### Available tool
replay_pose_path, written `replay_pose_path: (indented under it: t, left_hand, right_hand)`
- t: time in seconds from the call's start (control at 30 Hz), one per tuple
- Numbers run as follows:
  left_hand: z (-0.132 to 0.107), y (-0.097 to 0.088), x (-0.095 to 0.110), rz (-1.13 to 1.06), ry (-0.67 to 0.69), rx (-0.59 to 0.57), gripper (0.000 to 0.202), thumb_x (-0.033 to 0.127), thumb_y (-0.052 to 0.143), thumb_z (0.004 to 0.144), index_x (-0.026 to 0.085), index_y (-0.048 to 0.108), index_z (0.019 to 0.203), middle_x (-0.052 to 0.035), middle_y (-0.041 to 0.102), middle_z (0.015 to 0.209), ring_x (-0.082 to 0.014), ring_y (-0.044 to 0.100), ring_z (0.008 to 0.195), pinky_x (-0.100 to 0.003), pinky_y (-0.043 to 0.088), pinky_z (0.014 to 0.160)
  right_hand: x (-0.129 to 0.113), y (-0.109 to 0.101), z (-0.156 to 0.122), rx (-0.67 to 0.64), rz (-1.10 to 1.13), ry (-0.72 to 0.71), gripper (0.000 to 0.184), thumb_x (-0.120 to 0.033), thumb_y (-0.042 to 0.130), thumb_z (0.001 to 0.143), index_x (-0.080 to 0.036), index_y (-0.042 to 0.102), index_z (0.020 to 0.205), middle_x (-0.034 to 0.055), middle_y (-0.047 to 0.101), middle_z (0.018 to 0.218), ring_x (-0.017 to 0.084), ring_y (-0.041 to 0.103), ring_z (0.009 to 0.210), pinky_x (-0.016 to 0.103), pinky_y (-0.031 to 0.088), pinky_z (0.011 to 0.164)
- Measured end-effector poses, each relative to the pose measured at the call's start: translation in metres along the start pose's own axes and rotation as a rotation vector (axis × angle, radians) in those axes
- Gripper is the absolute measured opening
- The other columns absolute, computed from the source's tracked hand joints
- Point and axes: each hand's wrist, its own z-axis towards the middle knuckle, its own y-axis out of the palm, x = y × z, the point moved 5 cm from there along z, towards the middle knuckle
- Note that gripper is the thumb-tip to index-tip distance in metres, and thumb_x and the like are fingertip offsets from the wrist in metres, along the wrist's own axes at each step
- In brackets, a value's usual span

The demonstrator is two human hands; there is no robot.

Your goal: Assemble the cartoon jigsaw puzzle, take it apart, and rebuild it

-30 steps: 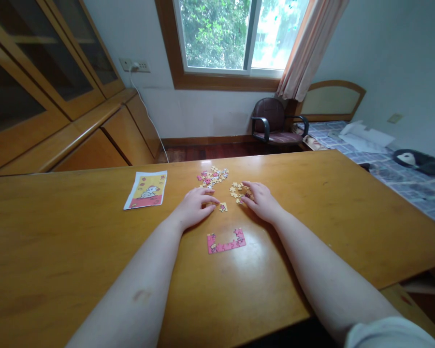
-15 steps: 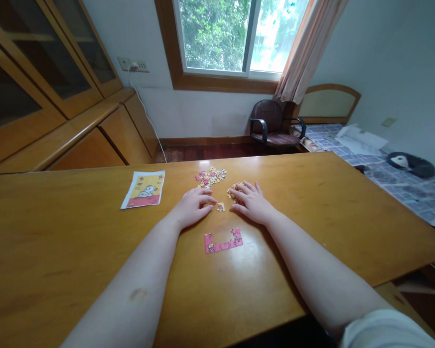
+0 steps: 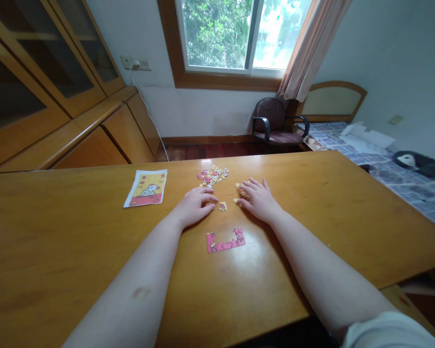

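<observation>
My right hand (image 3: 260, 198) lies with its fingers stretched over a small group of yellowish jigsaw pieces (image 3: 245, 194), partly hiding them. Fingers apart, my left hand (image 3: 197, 207) rests on the table, its fingertips beside a small yellow joined bit of puzzle (image 3: 223, 206) with a pink figure on it. Nearer to me lies a pink U-shaped section of joined puzzle pieces (image 3: 225, 245). Beyond the left hand is a loose heap of pink, white and yellow pieces (image 3: 212, 176).
The wooden table (image 3: 76, 241) carries a picture sheet (image 3: 147, 188) showing a white animal on yellow and pink, at the left. Past the table's far edge stand an armchair (image 3: 273, 121) and a bed (image 3: 398, 179). A cabinet (image 3: 87, 140) lines the left wall.
My right hand has slid slightly right, and the yellowish pieces under it have shifted and spread. The left hand stays by the small yellow bit. The whole view has moved a little.
</observation>
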Motion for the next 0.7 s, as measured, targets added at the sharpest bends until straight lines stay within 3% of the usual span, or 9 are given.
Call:
replay_pose_path:
  t: [0.07, 0.2, 0.27, 0.4, 0.47, 0.57, 0.63, 0.7]
  left_hand:
    - [0.0, 0.0, 0.001, 0.003, 0.006, 0.0, 0.028, 0.038, 0.051, 0.085, 0.027, 0.074, 0.098, -0.006, 0.061, 0.124, -0.0258, 0.052, 0.119, -0.046, 0.038, 0.108]
    - [0.001, -0.001, 0.003, 0.015, 0.014, -0.007, 0.028, 0.037, 0.051, 0.085, 0.026, 0.074, 0.098, -0.0059, 0.062, 0.123, -0.0253, 0.053, 0.119, -0.045, 0.037, 0.108]
    - [0.001, -0.001, 0.002, 0.013, 0.005, -0.006, 0.029, 0.037, 0.051, 0.085, 0.026, 0.074, 0.098, -0.0059, 0.062, 0.123, -0.0254, 0.052, 0.119, -0.045, 0.038, 0.107]
    - [0.0, -0.002, 0.001, -0.009, 0.001, 0.018, 0.029, 0.038, 0.05, 0.085, 0.026, 0.074, 0.097, -0.0061, 0.061, 0.123, -0.026, 0.052, 0.119, -0.045, 0.039, 0.107]
    - [0.001, -0.003, 0.0, -0.013, 0.004, 0.026, 0.029, 0.037, 0.05, 0.085, 0.026, 0.074, 0.097, -0.0061, 0.061, 0.123, -0.0259, 0.053, 0.118, -0.045, 0.039, 0.107]
    - [0.001, -0.003, 0.001, -0.011, 0.009, 0.028, 0.028, 0.037, 0.051, 0.084, 0.025, 0.074, 0.097, -0.0058, 0.062, 0.122, -0.0255, 0.053, 0.117, -0.044, 0.038, 0.108]
    - [0.001, -0.003, 0.001, -0.007, 0.012, 0.029, 0.028, 0.036, 0.051, 0.084, 0.025, 0.074, 0.097, -0.0056, 0.062, 0.122, -0.0254, 0.054, 0.117, -0.044, 0.039, 0.107]
    - [0.001, -0.003, 0.001, -0.002, 0.016, 0.029, 0.027, 0.036, 0.052, 0.084, 0.025, 0.074, 0.097, -0.0056, 0.062, 0.122, -0.0253, 0.054, 0.117, -0.044, 0.039, 0.107]
  right_hand:
    - [-0.008, 0.005, -0.001, -0.037, 0.036, -0.102, 0.039, -0.037, 0.057, 0.088, -0.025, 0.06, 0.126, 0.0082, 0.054, 0.138, 0.028, 0.039, 0.134, 0.058, 0.016, 0.112]
    - [-0.013, 0.012, 0.0, -0.054, 0.09, -0.227, 0.02, -0.03, 0.055, 0.091, -0.028, 0.073, 0.099, 0.0044, 0.071, 0.11, 0.02, 0.059, 0.107, 0.044, 0.031, 0.106]
    - [-0.004, 0.012, 0.002, -0.025, 0.07, -0.176, 0.019, -0.029, 0.056, 0.091, -0.026, 0.075, 0.089, 0.004, 0.073, 0.098, 0.019, 0.061, 0.094, 0.039, 0.038, 0.098]
    - [0.019, 0.01, 0.006, 0.04, -0.037, 0.038, 0.022, -0.024, 0.053, 0.091, -0.023, 0.075, 0.089, 0.0056, 0.072, 0.097, 0.022, 0.059, 0.094, 0.039, 0.04, 0.093]
    - [0.022, 0.01, 0.006, 0.055, -0.076, 0.096, 0.024, -0.024, 0.052, 0.09, -0.023, 0.072, 0.104, 0.0072, 0.069, 0.111, 0.024, 0.056, 0.104, 0.043, 0.036, 0.1]
    - [0.014, 0.013, 0.004, -0.012, -0.102, 0.06, 0.041, -0.033, 0.053, 0.09, -0.023, 0.057, 0.13, 0.0086, 0.055, 0.136, 0.031, 0.041, 0.128, 0.057, 0.018, 0.111]
    - [0.007, 0.015, 0.002, -0.071, -0.107, 0.029, 0.044, -0.04, 0.051, 0.092, -0.024, 0.054, 0.133, 0.0081, 0.052, 0.14, 0.034, 0.032, 0.135, 0.064, 0.007, 0.111]
    - [0.0, 0.013, 0.001, -0.1, -0.102, 0.001, 0.041, -0.042, 0.049, 0.092, -0.024, 0.058, 0.128, 0.0077, 0.056, 0.136, 0.034, 0.032, 0.135, 0.066, 0.003, 0.111]
